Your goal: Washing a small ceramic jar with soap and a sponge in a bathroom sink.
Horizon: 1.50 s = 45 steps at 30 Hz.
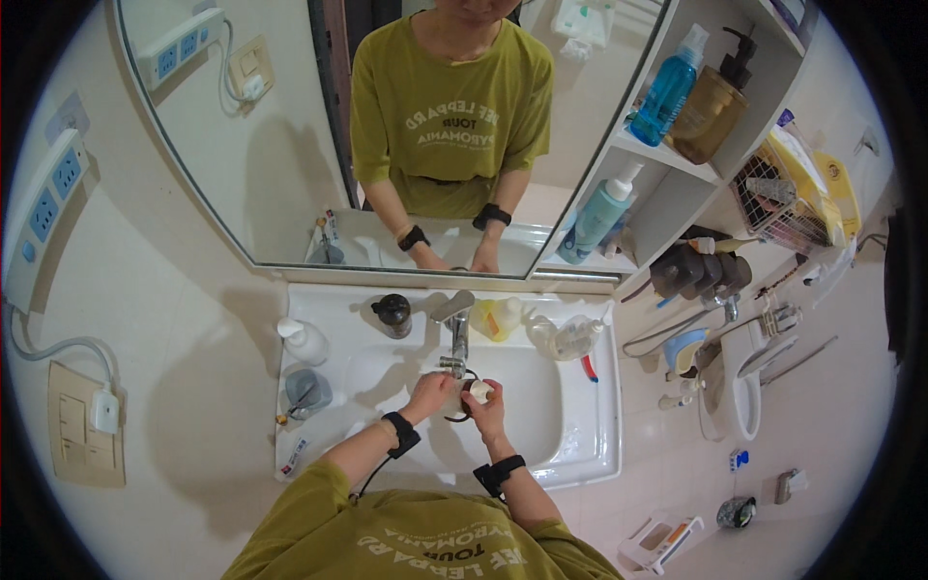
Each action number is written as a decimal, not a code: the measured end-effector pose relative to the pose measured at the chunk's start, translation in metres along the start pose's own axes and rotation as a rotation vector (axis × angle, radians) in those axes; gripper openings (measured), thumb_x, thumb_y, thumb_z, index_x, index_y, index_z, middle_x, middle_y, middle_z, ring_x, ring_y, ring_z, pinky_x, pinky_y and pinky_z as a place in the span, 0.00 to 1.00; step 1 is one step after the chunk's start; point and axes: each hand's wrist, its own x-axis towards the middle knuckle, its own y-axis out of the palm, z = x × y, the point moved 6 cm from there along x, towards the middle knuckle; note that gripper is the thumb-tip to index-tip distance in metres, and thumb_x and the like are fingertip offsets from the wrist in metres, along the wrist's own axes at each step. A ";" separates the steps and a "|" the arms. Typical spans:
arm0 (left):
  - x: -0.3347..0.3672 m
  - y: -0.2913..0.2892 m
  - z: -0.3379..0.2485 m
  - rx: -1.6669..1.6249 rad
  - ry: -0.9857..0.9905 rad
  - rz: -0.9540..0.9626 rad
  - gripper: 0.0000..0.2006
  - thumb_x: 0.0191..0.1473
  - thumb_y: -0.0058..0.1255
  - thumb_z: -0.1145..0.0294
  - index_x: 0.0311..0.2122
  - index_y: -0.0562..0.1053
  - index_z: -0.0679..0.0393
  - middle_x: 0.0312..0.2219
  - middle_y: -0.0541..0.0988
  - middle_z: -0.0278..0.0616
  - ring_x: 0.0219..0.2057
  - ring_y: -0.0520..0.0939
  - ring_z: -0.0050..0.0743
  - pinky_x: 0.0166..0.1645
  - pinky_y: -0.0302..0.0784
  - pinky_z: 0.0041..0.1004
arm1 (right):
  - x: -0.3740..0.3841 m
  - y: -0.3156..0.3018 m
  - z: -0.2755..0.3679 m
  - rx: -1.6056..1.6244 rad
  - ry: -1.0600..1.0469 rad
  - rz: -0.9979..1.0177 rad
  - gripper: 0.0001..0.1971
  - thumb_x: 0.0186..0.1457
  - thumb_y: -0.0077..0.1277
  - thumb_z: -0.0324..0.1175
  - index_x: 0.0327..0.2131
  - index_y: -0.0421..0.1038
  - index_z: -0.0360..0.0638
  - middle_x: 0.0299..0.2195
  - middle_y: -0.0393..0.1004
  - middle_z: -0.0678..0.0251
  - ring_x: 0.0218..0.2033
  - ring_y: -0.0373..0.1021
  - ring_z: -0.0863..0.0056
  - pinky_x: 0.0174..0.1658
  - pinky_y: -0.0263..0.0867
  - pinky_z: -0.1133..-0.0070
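Observation:
Both my hands are over the white sink basin, just below the chrome faucet. My left hand is closed beside the spout, and what its fingers hold, if anything, is hidden. In my right hand the fingers close on a small white rounded piece. A dark brown curved piece shows between the two hands, its ends reaching above and below the white piece. Its kind is too small to tell. Each wrist wears a black band.
Along the sink's back stand a dark bottle, a yellow bottle and a clear pump bottle. A white pump bottle, a grey cup and a tube line the left rim. A mirror rises behind.

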 end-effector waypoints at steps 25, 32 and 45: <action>-0.036 -0.011 0.029 -0.144 -0.077 0.276 0.40 0.28 0.62 0.47 0.46 0.63 0.62 0.40 0.72 0.55 0.40 0.74 0.50 0.44 0.70 0.37 | 0.014 0.049 0.039 0.258 0.058 0.540 0.12 0.55 0.44 0.36 0.40 0.65 0.40 0.36 0.69 0.72 0.37 0.64 0.83 0.44 0.60 0.83; -0.042 -0.019 0.020 0.295 0.035 -0.067 0.35 0.32 0.60 0.59 0.48 0.61 0.60 0.38 0.71 0.49 0.38 0.72 0.48 0.41 0.68 0.38 | 0.008 0.022 0.007 0.105 0.158 0.385 0.17 0.52 0.50 0.41 0.41 0.61 0.43 0.37 0.66 0.71 0.40 0.63 0.79 0.45 0.59 0.77; -0.051 -0.019 0.007 -0.275 -0.092 0.290 0.39 0.29 0.63 0.59 0.50 0.59 0.60 0.40 0.72 0.51 0.43 0.72 0.49 0.45 0.69 0.35 | 0.001 0.018 0.024 0.120 0.107 0.524 0.32 0.48 0.55 0.36 0.53 0.50 0.42 0.46 0.63 0.66 0.47 0.61 0.73 0.48 0.59 0.75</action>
